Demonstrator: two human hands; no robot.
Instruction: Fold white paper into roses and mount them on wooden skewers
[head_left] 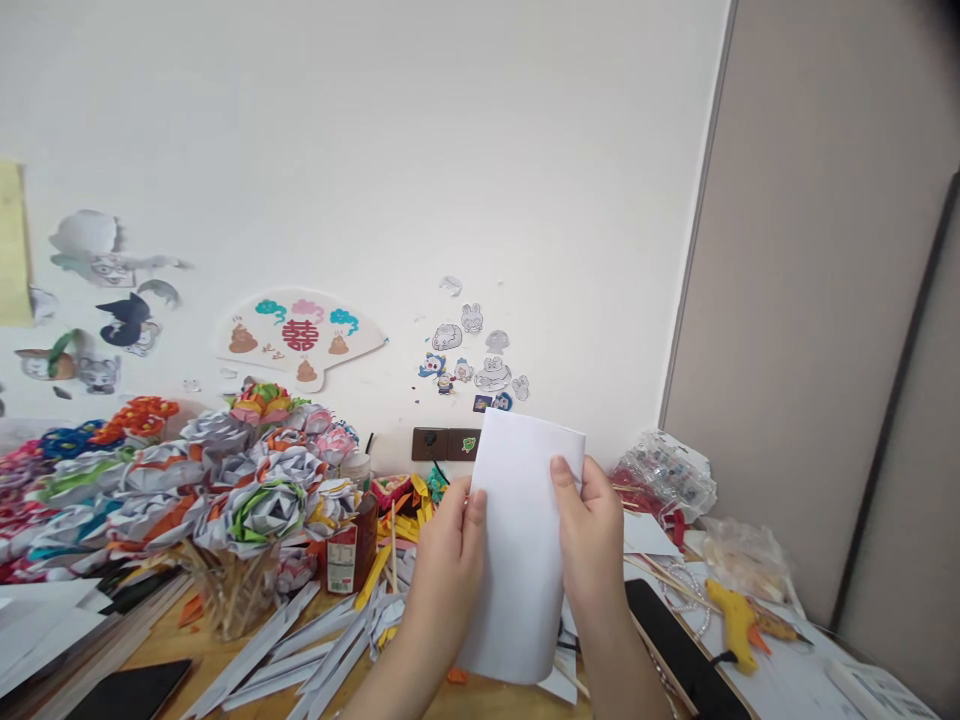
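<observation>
A folded sheet of white paper (pixel 521 560) is held upright above the table, between both hands. My left hand (pixel 451 560) grips its left edge, thumb on the near face and the other fingers mostly hidden behind. On the right side my right hand (pixel 592 525) pinches the paper near its upper corner, with the thumb pressed on the front. Behind and below the hands lie folded white paper strips (pixel 262 640) and yellow strips (pixel 405 525).
Many paper flowers (pixel 274 512) fill the left, some standing in a clear container (pixel 238 595). A yellow glue gun (pixel 739 620) lies at right beside a long black object (pixel 679 650). A dark flat object (pixel 131 690) is at front left. Stickers (pixel 472 318) dot the wall.
</observation>
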